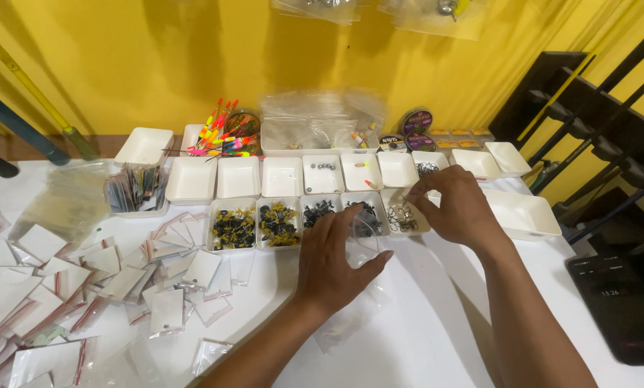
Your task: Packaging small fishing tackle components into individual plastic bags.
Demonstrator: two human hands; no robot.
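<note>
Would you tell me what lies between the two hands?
In the head view, a clear plastic bag held by the left hand; the right hand reaches the hook tray.

Glossy clear plastic bag point(365, 233), matt white trays point(238, 177)

Two hands are in view – the left hand point(336, 262) and the right hand point(455, 205). The small white trays in the near row point(232, 228) number five, each with small parts inside. In the row behind point(238, 177) I count about seven white trays – most look empty. Two round line spools point(416, 121) stand at the wall. The flat packets point(167, 310) on the left are too many to count.
</note>
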